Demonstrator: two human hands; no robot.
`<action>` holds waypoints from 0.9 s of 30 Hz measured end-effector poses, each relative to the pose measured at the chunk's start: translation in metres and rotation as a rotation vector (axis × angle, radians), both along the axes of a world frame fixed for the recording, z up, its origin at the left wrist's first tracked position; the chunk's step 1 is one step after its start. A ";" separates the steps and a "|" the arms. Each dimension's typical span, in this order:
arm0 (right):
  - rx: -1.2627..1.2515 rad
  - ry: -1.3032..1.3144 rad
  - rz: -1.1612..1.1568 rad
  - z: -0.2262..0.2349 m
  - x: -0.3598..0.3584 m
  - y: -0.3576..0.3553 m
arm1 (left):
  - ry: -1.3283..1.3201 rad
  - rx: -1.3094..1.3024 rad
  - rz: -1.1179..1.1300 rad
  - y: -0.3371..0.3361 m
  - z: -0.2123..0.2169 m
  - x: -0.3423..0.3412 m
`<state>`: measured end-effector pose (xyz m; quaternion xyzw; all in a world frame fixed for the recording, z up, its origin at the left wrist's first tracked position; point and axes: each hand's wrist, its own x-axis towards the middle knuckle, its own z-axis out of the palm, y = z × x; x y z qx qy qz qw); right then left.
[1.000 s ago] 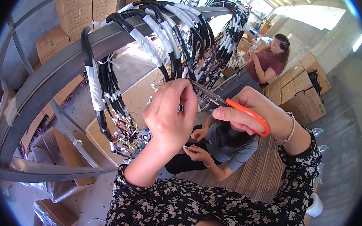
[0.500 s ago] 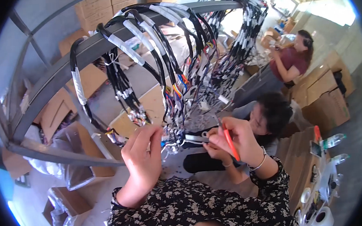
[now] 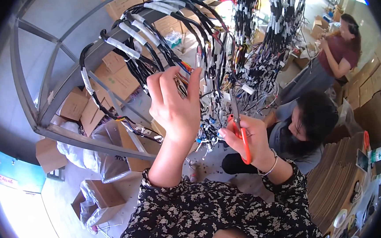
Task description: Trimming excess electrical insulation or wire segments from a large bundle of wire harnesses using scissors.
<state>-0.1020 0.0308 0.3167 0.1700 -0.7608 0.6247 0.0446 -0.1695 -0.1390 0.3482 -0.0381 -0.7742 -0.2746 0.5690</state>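
Observation:
Black-wrapped wire harnesses (image 3: 213, 68) with white tape sections hang over a grey metal rail (image 3: 101, 44). Their loose ends fan out into coloured wires and small white connectors (image 3: 209, 128). My left hand (image 3: 172, 105) is raised in front of the hanging harnesses, its thumb and fingers spread in a curve. Coloured wires show through the gap between them; whether the fingertips touch any is unclear. In my right hand (image 3: 253, 136) is a pair of scissors (image 3: 246, 146) with orange-red handles. Its blades point up, close to the dangling connectors.
A person in grey (image 3: 308, 128) crouches just beyond my right hand; another in dark red (image 3: 341, 60) stands farther back. Open cardboard boxes with plastic (image 3: 100, 200) sit at the left. Stacked flat cardboard (image 3: 327, 175) and tape rolls (image 3: 340, 218) lie at the right.
My left hand has risen from the lower connectors to the upper wires, and its fingers have opened. The scissors now point more upright. The whole view has shifted.

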 end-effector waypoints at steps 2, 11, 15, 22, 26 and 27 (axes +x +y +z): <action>0.002 0.010 0.007 0.001 0.000 0.005 | -0.010 -0.007 0.056 0.002 -0.001 -0.003; -0.032 -0.002 0.116 -0.001 0.006 0.007 | -0.080 0.000 0.242 0.017 0.010 -0.007; -0.053 0.120 0.083 0.003 -0.001 0.011 | -0.088 0.089 0.143 0.013 0.013 -0.002; -0.116 0.144 0.091 0.019 -0.008 0.015 | -0.190 0.075 0.176 0.003 0.025 0.010; -0.238 0.147 -0.035 0.028 -0.016 0.015 | -0.082 0.119 0.071 0.007 0.027 0.017; -0.267 0.073 -0.040 0.034 -0.020 0.016 | -0.074 0.121 0.066 0.008 0.027 0.020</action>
